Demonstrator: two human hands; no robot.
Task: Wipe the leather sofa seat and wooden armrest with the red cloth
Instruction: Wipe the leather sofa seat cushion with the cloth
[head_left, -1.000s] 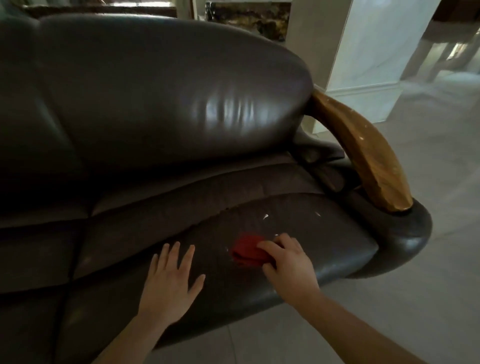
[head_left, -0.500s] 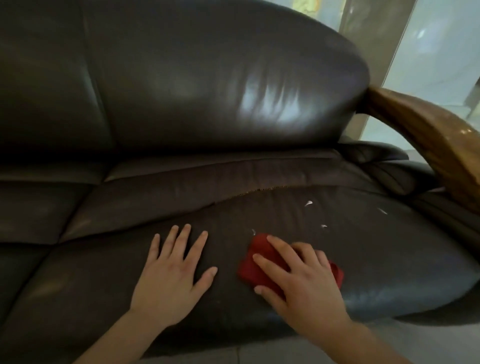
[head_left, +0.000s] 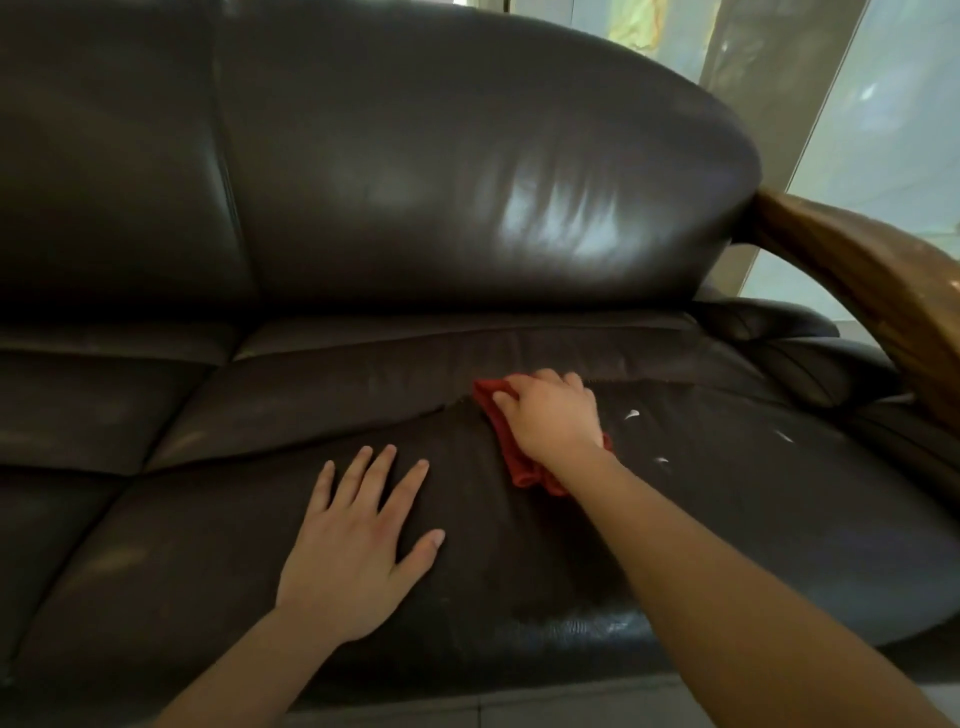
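The dark brown leather sofa seat fills the lower half of the view. My right hand presses the red cloth flat against the seat near its back seam, with the cloth showing at the fingertips and under the wrist. My left hand lies flat on the seat with fingers spread, to the left of and nearer than the cloth, holding nothing. The curved wooden armrest rises at the right edge, apart from both hands.
A few small white flecks lie on the seat right of the cloth. The sofa backrest stands behind. A padded leather arm sits under the wooden armrest. Grey floor tiles show below the seat's front edge.
My right hand has slid the red cloth away from the seat's front toward the back seam. The view has come closer to the sofa. My left hand stays flat on the seat.
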